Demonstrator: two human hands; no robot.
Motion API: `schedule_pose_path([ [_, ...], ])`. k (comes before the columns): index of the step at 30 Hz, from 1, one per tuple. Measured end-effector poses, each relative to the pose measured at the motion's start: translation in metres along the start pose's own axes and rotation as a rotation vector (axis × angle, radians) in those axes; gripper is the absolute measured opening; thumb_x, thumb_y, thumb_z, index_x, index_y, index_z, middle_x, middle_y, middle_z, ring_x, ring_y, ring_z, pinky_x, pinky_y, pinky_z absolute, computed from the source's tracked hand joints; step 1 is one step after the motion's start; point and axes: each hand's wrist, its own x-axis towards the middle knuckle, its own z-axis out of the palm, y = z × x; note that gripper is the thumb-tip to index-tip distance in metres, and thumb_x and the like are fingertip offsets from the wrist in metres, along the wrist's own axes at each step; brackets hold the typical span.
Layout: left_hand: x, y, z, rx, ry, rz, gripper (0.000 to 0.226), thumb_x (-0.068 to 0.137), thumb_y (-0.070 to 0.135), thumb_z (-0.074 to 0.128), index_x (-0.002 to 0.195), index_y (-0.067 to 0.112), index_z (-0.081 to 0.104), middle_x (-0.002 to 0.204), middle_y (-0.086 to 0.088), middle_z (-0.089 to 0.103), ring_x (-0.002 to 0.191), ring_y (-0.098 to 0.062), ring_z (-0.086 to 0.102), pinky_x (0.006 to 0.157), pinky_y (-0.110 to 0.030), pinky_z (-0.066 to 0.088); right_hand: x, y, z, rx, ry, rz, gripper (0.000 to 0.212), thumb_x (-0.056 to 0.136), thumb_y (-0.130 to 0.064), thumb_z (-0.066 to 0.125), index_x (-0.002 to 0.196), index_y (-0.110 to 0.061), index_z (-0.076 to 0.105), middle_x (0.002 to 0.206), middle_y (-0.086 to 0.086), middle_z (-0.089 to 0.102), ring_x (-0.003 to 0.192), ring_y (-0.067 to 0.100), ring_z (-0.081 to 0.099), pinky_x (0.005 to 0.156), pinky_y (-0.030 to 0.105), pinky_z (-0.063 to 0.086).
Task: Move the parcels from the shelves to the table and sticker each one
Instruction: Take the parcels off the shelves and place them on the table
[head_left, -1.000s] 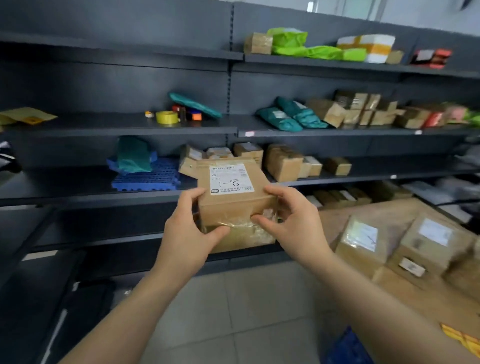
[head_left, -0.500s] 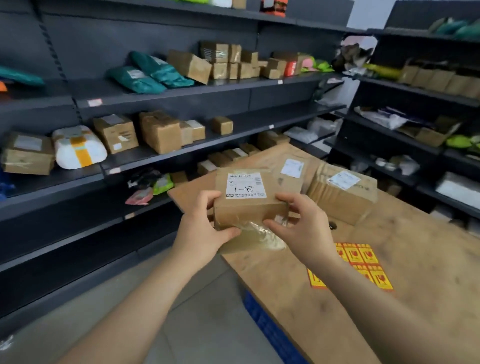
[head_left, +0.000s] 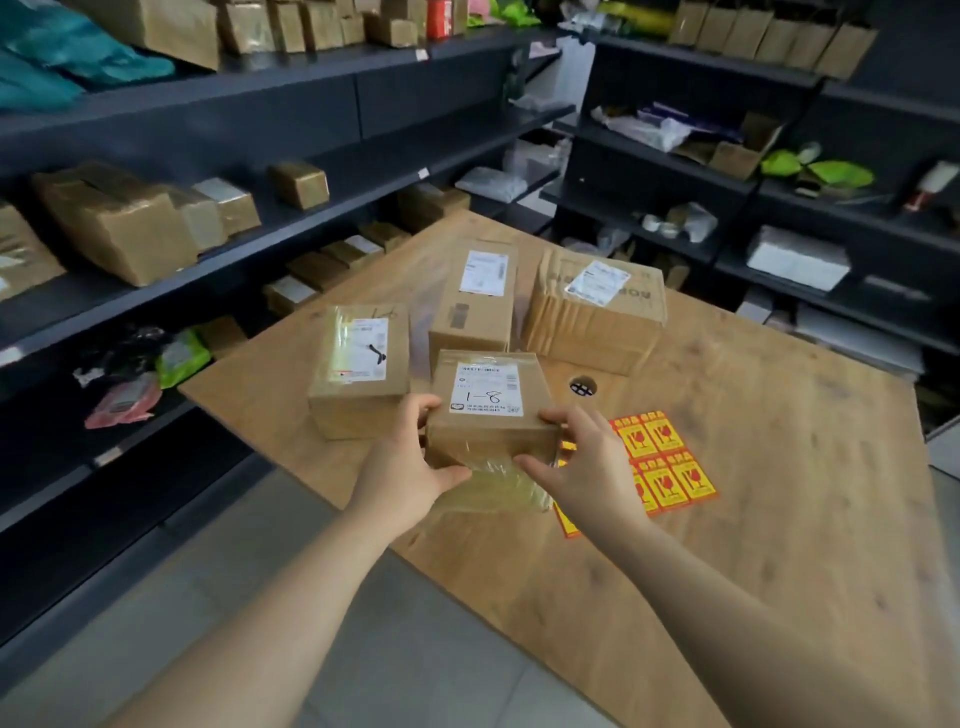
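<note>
Head view. Both hands hold one small cardboard parcel (head_left: 488, 421) between them, over the near left part of the wooden table (head_left: 779, 493); whether its base touches the tabletop cannot be told. Left hand (head_left: 410, 462): fingers curled over the parcel's upper left edge, thumb pressed on the near face low down. Right hand (head_left: 587, 467): fingers hooked on the upper right edge, thumb on the near face, mirroring the left. The parcel sits ahead of both palms, clamped from its two sides, top face tilted toward the camera. White shipping label (head_left: 485, 389) on top, with handwritten marking reading roughly "8-1". Clear tape or film, wrinkled, covers the lower near face between the two thumbs. On the table beyond: a taped parcel (head_left: 358, 371) just left of the held one; a tall narrow parcel (head_left: 475, 301) directly behind it; a wider, creased carton (head_left: 597, 312) to the right of that, each with a white label on top. A round cable hole (head_left: 583, 386) is in the tabletop right of the held parcel. A sheet of red and yellow fragile stickers (head_left: 665, 467) lies flat on the table just right of the right hand, partly covered by it. Dark shelves (head_left: 311, 218) holding more cardboard parcels run along the left and across the back.
</note>
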Motion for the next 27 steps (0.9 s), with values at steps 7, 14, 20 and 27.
schedule_pose_path([
  [7,0.019,-0.041,0.028,0.032,-0.021,-0.033,0.079,0.066,0.015,0.087,0.128,0.026,0.04,0.109,0.017,0.054,0.104,-0.009,0.058,0.091,-0.03,0.05,0.01,0.029,0.033,-0.019,-0.08,0.05,0.046,0.072,-0.021,0.082,0.113,-0.016,0.061,0.109,-0.003,0.054,0.094,0.014,0.057,0.086,0.027,0.048],
  [14,0.029,-0.064,0.046,0.17,-0.04,-0.131,0.091,0.072,0.017,0.083,0.146,0.027,0.031,0.133,0.002,0.056,0.119,-0.018,0.054,0.1,-0.036,0.046,0.018,0.052,0.058,-0.129,-0.212,0.01,0.056,0.075,-0.028,0.078,0.125,-0.019,0.054,0.132,-0.002,0.043,0.107,0.021,0.056,0.088,0.03,0.048],
  [20,0.019,-0.053,0.041,0.386,-0.057,-0.081,0.075,0.086,0.025,0.069,0.149,0.02,0.029,0.145,0.001,0.046,0.129,-0.02,0.046,0.1,-0.032,0.041,0.021,0.051,0.056,-0.25,-0.21,-0.146,0.058,0.075,-0.046,0.074,0.123,-0.018,0.058,0.138,0.007,0.045,0.122,0.028,0.047,0.1,0.037,0.043],
  [27,-0.029,-0.022,-0.024,0.699,0.215,-0.001,0.039,0.09,0.029,0.06,0.125,0.011,0.06,0.127,-0.004,0.06,0.106,-0.028,0.06,0.085,-0.038,0.048,0.029,-0.017,0.044,-0.265,-0.222,-0.489,0.046,0.083,-0.035,0.07,0.123,-0.012,0.064,0.129,0.007,0.061,0.122,0.028,0.052,0.106,0.036,0.036],
])
